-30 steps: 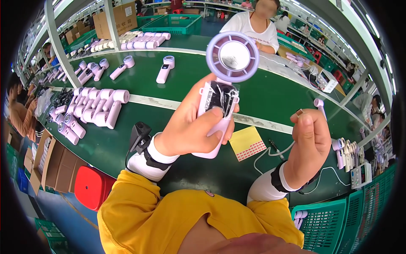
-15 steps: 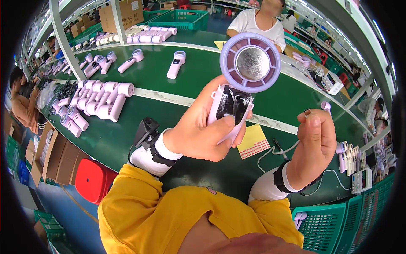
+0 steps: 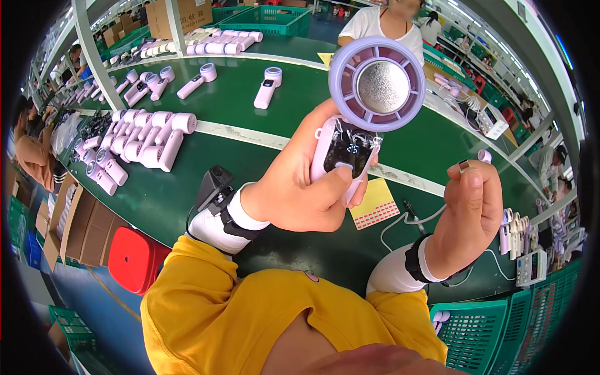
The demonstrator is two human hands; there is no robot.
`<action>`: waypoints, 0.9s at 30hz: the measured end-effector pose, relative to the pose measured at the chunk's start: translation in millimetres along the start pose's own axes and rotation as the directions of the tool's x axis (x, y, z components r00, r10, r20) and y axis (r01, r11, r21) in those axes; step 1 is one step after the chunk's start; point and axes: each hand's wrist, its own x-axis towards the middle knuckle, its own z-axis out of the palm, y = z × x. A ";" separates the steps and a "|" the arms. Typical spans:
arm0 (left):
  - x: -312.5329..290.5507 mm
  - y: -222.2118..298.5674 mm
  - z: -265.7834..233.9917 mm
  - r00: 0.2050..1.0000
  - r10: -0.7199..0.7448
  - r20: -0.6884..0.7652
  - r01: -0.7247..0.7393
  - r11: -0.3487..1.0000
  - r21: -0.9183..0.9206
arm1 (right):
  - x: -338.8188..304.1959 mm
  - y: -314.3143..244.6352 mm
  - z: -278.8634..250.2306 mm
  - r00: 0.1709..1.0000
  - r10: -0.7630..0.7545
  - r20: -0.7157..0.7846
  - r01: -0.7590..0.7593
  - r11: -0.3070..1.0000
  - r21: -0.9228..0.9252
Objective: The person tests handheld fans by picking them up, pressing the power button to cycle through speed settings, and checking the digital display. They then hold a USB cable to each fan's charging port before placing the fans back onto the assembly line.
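My left hand is wrapped round the handle of a lavender handheld fan, held upright above the bench. My thumb rests on the button below its dark, film-covered display, which shows lit digits. The fan's round head has a silver disc in its centre. To the right, my right hand is closed, pinching a small metal-tipped piece between thumb and forefinger. Its exact kind is too small to tell. A grey cable runs behind that hand.
Rows of lavender fans lie on the green bench at left. A yellow card lies below the held fan. Green crates stand at lower right, a red stool at lower left. A person in white sits opposite.
The fan's display, dark before, now shows lit digits. The fan has shifted slightly right in view; the right hand keeps its pinch.
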 end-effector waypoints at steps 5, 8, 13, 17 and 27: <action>0.5 1.9 0.3 1.000 0.009 0.002 -0.009 1.000 0.020 | -0.3 0.2 -0.5 1.000 -0.007 0.000 0.007 1.000 -0.002; 1.0 -0.7 0.8 1.000 0.015 0.011 -0.015 0.999 0.036 | -0.8 -0.2 -0.2 1.000 -0.009 0.001 0.009 1.000 -0.003; -0.6 -2.1 1.9 0.999 0.034 -0.015 -0.034 0.999 0.040 | -1.0 -1.6 -0.2 1.000 -0.015 0.005 0.015 1.000 0.003; 0.7 -1.8 -0.1 1.000 0.012 0.006 -0.012 0.999 0.036 | -1.0 -0.7 0.6 1.000 -0.018 -0.003 0.018 1.000 -0.008; 1.4 -3.6 1.8 1.000 0.011 0.013 -0.012 0.999 0.035 | -0.4 -0.9 -1.5 1.000 -0.022 0.016 0.022 1.000 -0.008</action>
